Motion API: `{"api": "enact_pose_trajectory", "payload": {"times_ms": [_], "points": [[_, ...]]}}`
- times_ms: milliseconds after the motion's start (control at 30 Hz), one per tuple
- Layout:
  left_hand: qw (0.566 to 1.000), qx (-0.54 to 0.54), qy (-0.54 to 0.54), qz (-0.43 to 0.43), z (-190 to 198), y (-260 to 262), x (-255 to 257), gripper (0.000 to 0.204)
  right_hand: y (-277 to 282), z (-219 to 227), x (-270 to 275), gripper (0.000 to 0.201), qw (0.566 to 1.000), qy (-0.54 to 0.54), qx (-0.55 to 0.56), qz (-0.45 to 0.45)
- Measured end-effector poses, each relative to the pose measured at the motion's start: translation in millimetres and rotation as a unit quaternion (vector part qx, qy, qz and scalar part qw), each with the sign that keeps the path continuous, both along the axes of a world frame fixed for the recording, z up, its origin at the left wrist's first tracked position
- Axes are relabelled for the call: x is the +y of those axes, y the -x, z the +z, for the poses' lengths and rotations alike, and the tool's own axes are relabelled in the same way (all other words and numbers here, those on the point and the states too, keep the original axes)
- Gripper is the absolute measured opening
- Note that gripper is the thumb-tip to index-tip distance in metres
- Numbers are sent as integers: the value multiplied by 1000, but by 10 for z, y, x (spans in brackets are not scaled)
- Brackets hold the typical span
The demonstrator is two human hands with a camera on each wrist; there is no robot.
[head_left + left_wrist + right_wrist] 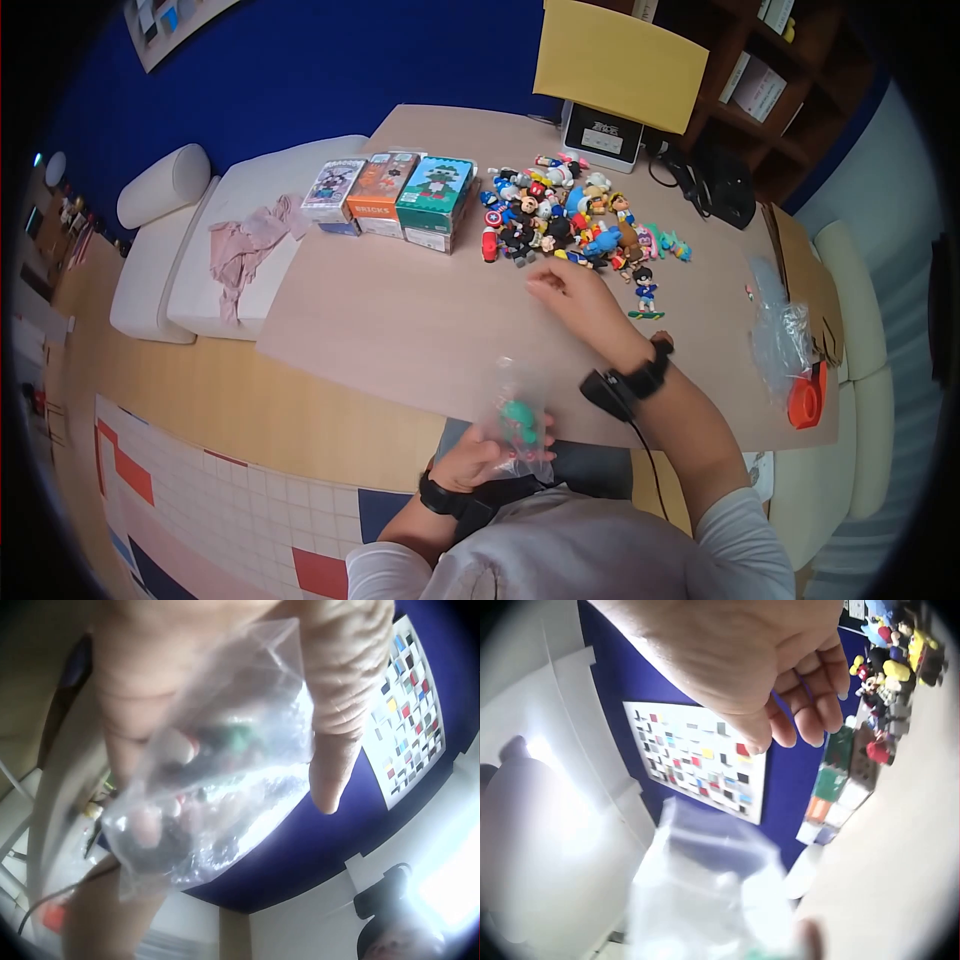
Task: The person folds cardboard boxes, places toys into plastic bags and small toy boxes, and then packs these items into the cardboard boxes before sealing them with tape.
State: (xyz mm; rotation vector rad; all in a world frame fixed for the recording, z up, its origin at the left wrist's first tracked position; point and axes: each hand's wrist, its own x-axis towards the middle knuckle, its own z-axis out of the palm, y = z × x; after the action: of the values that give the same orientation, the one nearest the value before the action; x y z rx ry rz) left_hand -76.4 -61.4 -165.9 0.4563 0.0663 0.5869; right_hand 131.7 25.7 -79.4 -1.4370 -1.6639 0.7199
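My left hand (468,462) holds a clear plastic bag (508,380) low over the lap, near the table's front edge. Through the film shows a green toy (519,420) with small red and white bits beside it. Close up in the left wrist view, fingers and thumb stand on either side of the crinkled bag (247,787). My right hand (578,296) hovers over the table, just in front of a heap of small toy figures (545,215). Its fingers (810,724) are loosely curled with nothing between them.
Three toy brick boxes (436,195) stand in a row left of the heap. A figure on a green board (645,295) stands apart at its right. Further right lie clear plastic wrapping (780,335) and a red ring-shaped item (806,402). A screen device (602,135) stands behind.
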Motion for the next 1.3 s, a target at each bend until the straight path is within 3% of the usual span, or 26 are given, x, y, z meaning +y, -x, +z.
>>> {"api": "enact_pose_trajectory", "payload": {"times_ms": [100, 200, 333, 433, 467, 567, 700, 800, 933, 1167, 1300], "points": [[999, 19, -1, 51, 35, 63, 35, 90, 99, -210, 412, 28, 978, 29, -197, -55], [994, 67, -11, 88, 92, 112, 49, 91, 287, -305, 668, 33, 952, -29, -291, -92], [992, 82, -16, 99, 80, 162, 23, 84, 372, -383, 878, 31, 916, -6, -391, -91], [993, 69, 23, 89, 82, 210, -2, 79, 361, -451, 897, 29, 915, -44, -389, -101], [994, 62, 37, 83, 85, 214, -1, 78, 350, -471, 909, 25, 920, -4, -375, -112], [995, 49, 61, 62, 91, 218, -5, 77, 163, -406, 756, 25, 959, -37, -274, -56], [998, 49, 37, -1, 138, 201, 2, 81, -60, 270, 248, 24, 991, 28, -115, 67], [997, 55, 20, -42, 176, 140, -31, 85, -154, 651, -114, 21, 974, -33, -156, 162], [995, 48, -2, -88, 188, 30, -117, 88, -175, 824, -474, 26, 922, -35, -310, 231], [993, 30, 7, -110, 229, -92, -257, 87, -123, 933, -849, 22, 908, -74, -331, 244], [994, 23, -9, -110, 244, -118, -313, 79, -141, 872, -926, 19, 909, -25, -290, 297]]}}
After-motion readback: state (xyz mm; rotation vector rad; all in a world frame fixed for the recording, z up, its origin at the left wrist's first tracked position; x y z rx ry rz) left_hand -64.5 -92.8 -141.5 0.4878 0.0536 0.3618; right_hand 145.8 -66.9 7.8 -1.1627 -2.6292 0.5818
